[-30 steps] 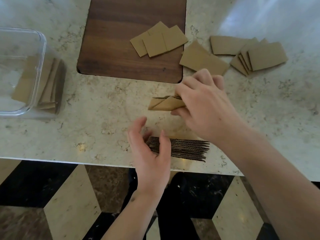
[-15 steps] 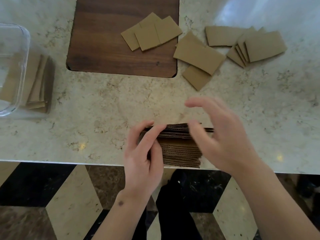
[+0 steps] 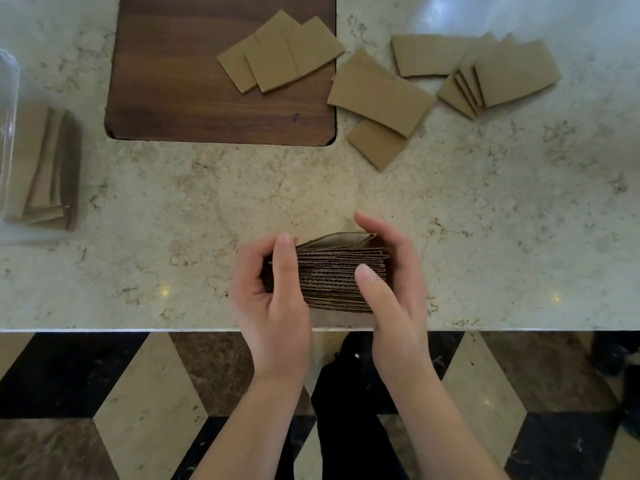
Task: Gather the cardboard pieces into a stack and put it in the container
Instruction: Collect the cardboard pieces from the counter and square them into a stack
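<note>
A stack of corrugated cardboard pieces (image 3: pixel 332 275) stands on edge near the counter's front edge. My left hand (image 3: pixel 273 299) presses its left end and my right hand (image 3: pixel 391 289) presses its right end, so the stack is squeezed between them. Loose cardboard pieces lie flat farther back: three (image 3: pixel 280 57) on the wooden board, two (image 3: pixel 377 95) just right of it, and several (image 3: pixel 485 71) fanned at the far right. The clear plastic container (image 3: pixel 7 133) shows at the left edge, and cardboard pieces (image 3: pixel 48 171) are seen through its wall.
A dark wooden board (image 3: pixel 194 81) lies at the back centre of the marble counter (image 3: pixel 173 220). The counter's front edge (image 3: pixel 138 330) runs just under my wrists, above a patterned tile floor (image 3: pixel 104 410).
My right hand set its few pieces onto the stack, then both hands closed in on the stack's two ends. The view shifted right, so the container slid toward the left edge.
</note>
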